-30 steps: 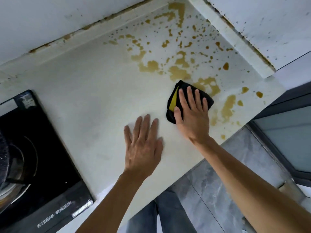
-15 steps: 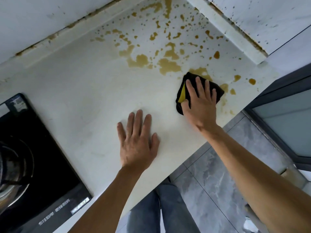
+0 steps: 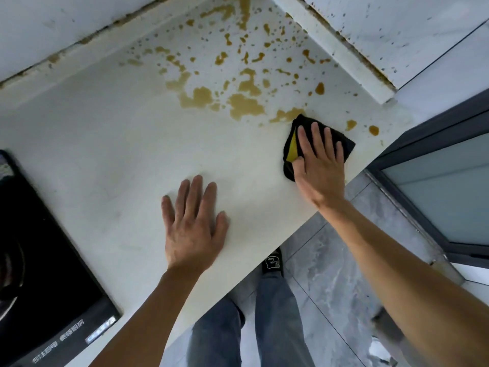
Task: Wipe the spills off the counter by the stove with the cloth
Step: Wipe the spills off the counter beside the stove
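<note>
A folded black cloth with a yellow inner side lies on the white counter near its right front edge. My right hand presses flat on top of it, fingers straight and spread. Brown spills cover the far right part of the counter, from large puddles just beyond the cloth to many small drops toward the back corner. Two drops sit to the right of the cloth. My left hand rests flat on the bare counter, left of the cloth.
A black stove top fills the left edge. A white wall ledge bounds the counter on the right, and a back ledge runs along the far side. Below the counter edge are grey floor tiles, my legs and a dark-framed door.
My right hand has slid the cloth to the right along the front edge, and the puddles that lay there are gone. My left hand stays flat on the counter.
</note>
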### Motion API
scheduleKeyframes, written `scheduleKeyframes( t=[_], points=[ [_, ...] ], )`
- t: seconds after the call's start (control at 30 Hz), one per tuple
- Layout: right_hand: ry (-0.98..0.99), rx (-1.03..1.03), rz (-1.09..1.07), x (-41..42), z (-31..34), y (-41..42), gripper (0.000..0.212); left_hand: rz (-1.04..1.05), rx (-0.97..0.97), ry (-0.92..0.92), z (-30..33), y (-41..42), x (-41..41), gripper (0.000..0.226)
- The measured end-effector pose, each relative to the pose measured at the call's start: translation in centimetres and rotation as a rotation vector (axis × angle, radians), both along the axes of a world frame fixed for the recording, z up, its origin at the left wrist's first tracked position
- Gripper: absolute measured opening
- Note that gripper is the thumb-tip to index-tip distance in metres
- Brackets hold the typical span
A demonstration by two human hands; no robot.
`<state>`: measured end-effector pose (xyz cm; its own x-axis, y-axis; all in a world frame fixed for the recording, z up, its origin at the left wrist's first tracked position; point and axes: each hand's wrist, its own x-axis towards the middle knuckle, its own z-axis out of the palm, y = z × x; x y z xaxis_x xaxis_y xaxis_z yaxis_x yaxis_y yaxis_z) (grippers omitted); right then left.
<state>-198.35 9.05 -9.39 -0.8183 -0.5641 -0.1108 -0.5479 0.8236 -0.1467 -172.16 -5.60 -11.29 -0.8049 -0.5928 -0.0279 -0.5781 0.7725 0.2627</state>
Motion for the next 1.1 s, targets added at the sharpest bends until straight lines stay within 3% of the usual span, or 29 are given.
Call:
scheduleKeyframes(
  t=[0.07,0.23,0.37,0.47,0.6,0.77,0.97,1.1],
  points=[
    [0.010,-0.003,0.052,1.3,-0.2,-0.7,0.070,0.002,0.018,-0.016,0.6,0.1,0.0,0.063],
    [-0.003,0.006,0.422,2.7,-1.0,4.9,0.070,0.031,0.025,-0.040,1.3,0.4,-0.3,0.064],
    [-0.008,0.043,0.334,-4.2,-0.7,7.5,0.069,0.046,0.019,-0.069,1.6,0.7,-0.7,0.065],
    [-0.001,0.025,0.256,-8.8,0.0,6.4,0.068,0.182,0.091,-0.069,2.4,2.5,-2.4,0.066],
    [0.055,0.009,0.190,-7.9,-0.2,3.8,0.069,0.330,0.080,-0.059,2.7,4.6,-5.3,0.064],
    [0.040,-0.001,0.588,-8.1,-1.0,8.5,0.070,0.353,0.006,-0.061,1.7,4.6,-5.6,0.058],
    [-0.011,0.079,0.454,-16.8,0.4,11.4,0.068,0.351,-0.024,-0.050,0.9,4.5,-5.5,0.056],
    [-0.006,0.037,0.290,-15.8,0.5,7.3,0.068,0.356,-0.025,-0.027,1.0,4.7,-5.5,0.058]
  ],
)
